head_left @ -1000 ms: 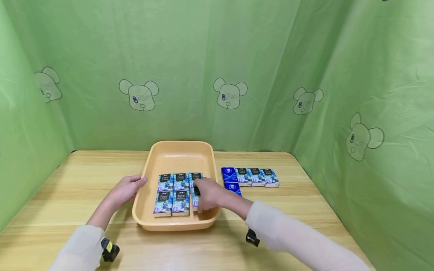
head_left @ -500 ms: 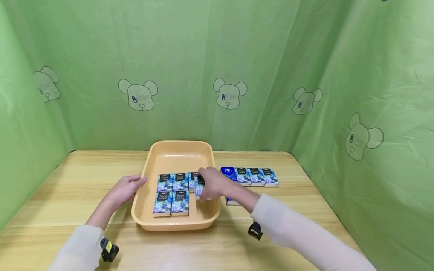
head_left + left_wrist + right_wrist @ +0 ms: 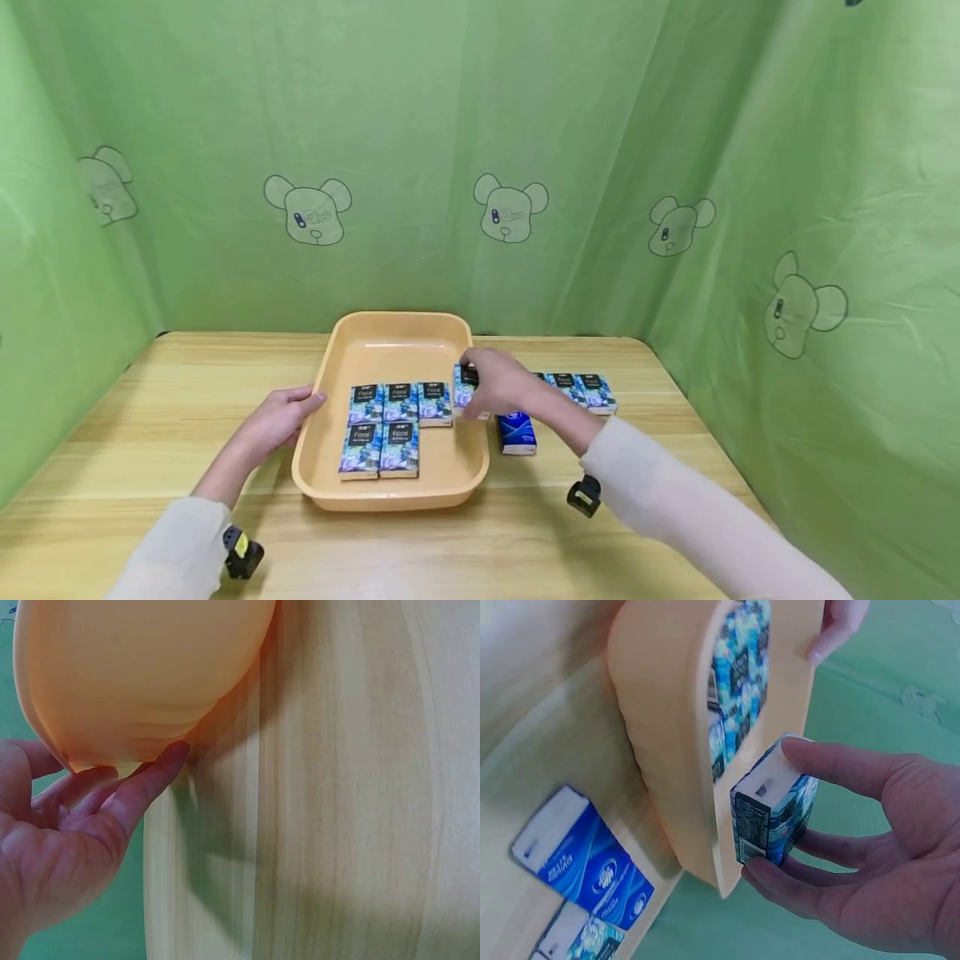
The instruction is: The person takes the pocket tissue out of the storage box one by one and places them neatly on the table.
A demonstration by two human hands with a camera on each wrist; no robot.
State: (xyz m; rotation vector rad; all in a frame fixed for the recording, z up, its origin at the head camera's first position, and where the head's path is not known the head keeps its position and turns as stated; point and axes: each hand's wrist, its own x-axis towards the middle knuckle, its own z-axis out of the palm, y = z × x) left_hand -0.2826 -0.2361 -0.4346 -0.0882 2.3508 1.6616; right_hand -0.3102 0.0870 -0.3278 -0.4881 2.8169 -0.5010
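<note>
My right hand (image 3: 502, 385) pinches a blue floral tissue pack (image 3: 772, 799) between thumb and fingers. The pack is held up over the right rim of the peach plastic tray (image 3: 390, 354). At the tray's left side, my left hand (image 3: 273, 425) grips the rim, thumb on top and fingers against the outer wall (image 3: 150, 682). Matching floral tissue packs (image 3: 400, 446) lie flat inside the tray, three in the back row and two in front. In the head view, my right hand and forearm cover part of the packs on the table.
Right of the tray, floral tissue packs (image 3: 597, 393) lie in a row on the wooden table (image 3: 600, 467). Plain blue tissue packs (image 3: 592, 859) lie at the row's left end, one (image 3: 517, 435) nearer me. Green curtains (image 3: 405, 150) enclose the back and sides.
My right hand has lifted a floral tissue pack from the front right spot in the tray and carried it up, back and right to the rim. My left hand stays put.
</note>
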